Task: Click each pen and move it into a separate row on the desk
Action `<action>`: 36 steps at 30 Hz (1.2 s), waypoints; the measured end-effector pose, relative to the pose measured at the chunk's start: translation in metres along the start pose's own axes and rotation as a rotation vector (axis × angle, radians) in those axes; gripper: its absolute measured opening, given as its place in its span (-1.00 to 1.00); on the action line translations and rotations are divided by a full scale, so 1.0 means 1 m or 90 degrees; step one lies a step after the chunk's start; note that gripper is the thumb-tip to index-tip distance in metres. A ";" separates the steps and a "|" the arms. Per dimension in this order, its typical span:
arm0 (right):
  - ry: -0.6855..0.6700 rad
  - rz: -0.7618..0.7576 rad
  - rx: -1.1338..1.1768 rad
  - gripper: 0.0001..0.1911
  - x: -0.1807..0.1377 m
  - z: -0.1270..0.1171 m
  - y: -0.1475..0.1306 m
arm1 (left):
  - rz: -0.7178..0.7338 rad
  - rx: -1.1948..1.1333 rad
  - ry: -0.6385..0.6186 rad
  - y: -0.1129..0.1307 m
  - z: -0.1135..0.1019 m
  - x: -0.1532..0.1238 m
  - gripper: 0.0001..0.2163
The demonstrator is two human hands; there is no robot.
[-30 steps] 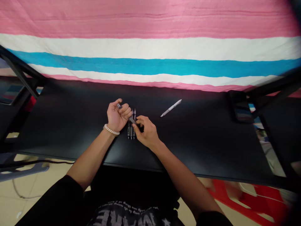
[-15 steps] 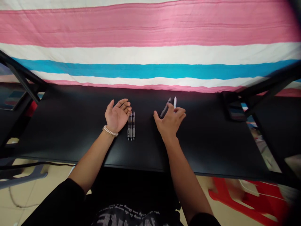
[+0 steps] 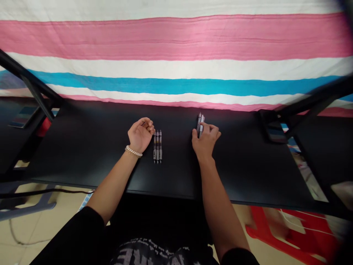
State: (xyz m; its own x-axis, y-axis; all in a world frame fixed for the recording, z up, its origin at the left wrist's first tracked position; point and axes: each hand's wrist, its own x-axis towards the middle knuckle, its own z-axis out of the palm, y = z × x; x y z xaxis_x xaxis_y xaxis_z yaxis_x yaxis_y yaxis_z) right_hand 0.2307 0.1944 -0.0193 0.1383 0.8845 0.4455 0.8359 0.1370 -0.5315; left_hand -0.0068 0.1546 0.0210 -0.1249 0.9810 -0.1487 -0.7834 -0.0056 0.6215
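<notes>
My left hand (image 3: 140,135) rests palm up on the black table, fingers loosely curled and nothing in them. Just to its right, three grey clear-barrelled pens (image 3: 157,147) lie side by side, tips of the fingers close to their far ends. My right hand (image 3: 206,141) is closed over two more pens, with the thumb on the left and the fingers on the right. One is a grey pen (image 3: 199,120); against it lies a white pen (image 3: 202,119). The palm and fingers hide the near ends of these two.
The black table (image 3: 110,173) ends at a striped cloth (image 3: 176,40) hanging behind it. Black metal supports (image 3: 35,92) slant up at both sides. Under the front edge at right is a red plastic stool (image 3: 264,228).
My right hand has closed in, drawing the grey and white pens together side by side; they were apart before. My left hand stays palm up beside the three pens. The view has shifted slightly.
</notes>
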 end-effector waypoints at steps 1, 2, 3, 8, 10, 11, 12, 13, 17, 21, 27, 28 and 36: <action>0.013 -0.008 -0.002 -0.68 -0.004 -0.005 -0.007 | 0.012 -0.001 0.013 0.001 -0.001 0.001 -0.78; 0.016 -0.019 0.010 -0.69 -0.009 -0.010 -0.015 | 0.023 -0.001 0.027 0.001 -0.002 0.002 -0.78; -0.011 -0.034 0.047 -0.71 -0.016 -0.016 -0.024 | 0.032 -0.001 0.038 0.001 -0.003 0.003 -0.78; -0.382 -0.133 0.231 -0.81 -0.067 -0.035 -0.070 | 0.045 -0.009 0.045 0.000 -0.006 0.006 -0.80; -0.412 -0.165 0.205 -0.83 -0.082 -0.035 -0.079 | 0.044 -0.012 0.033 -0.001 -0.007 0.006 -0.81; -0.407 -0.170 0.194 -0.84 -0.086 -0.033 -0.081 | 0.043 -0.013 0.027 -0.001 -0.008 0.006 -0.82; -0.396 -0.172 0.184 -0.84 -0.089 -0.032 -0.082 | 0.043 -0.012 0.022 -0.001 -0.008 0.005 -0.82; -0.386 -0.173 0.176 -0.84 -0.090 -0.030 -0.082 | 0.043 -0.006 0.021 -0.002 -0.008 0.005 -0.83; -0.383 -0.199 0.125 -0.90 -0.086 -0.028 -0.076 | 0.046 0.038 0.019 -0.003 -0.011 0.003 -0.83; -0.362 -0.157 0.166 -0.94 -0.082 -0.029 -0.065 | 0.095 0.113 0.010 -0.007 -0.015 0.004 -0.84; -0.400 0.116 0.551 -0.73 -0.081 -0.030 -0.066 | 0.157 0.367 -0.003 -0.014 -0.014 -0.001 -0.70; -0.411 0.133 0.587 -0.71 -0.079 -0.029 -0.069 | 0.136 0.380 -0.020 -0.014 -0.013 -0.003 -0.68; -0.478 0.105 0.719 -0.67 -0.054 -0.008 -0.080 | 0.170 0.291 0.106 -0.009 -0.006 -0.006 -0.66</action>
State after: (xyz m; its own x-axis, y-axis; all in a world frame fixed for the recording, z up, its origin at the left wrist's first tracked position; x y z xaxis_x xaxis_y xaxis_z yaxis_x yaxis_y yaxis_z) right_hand 0.1606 0.1322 0.0042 -0.4278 0.9037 0.0178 -0.0979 -0.0267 -0.9948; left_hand -0.0031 0.1478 0.0119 -0.4062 0.9130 -0.0372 -0.3725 -0.1283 0.9191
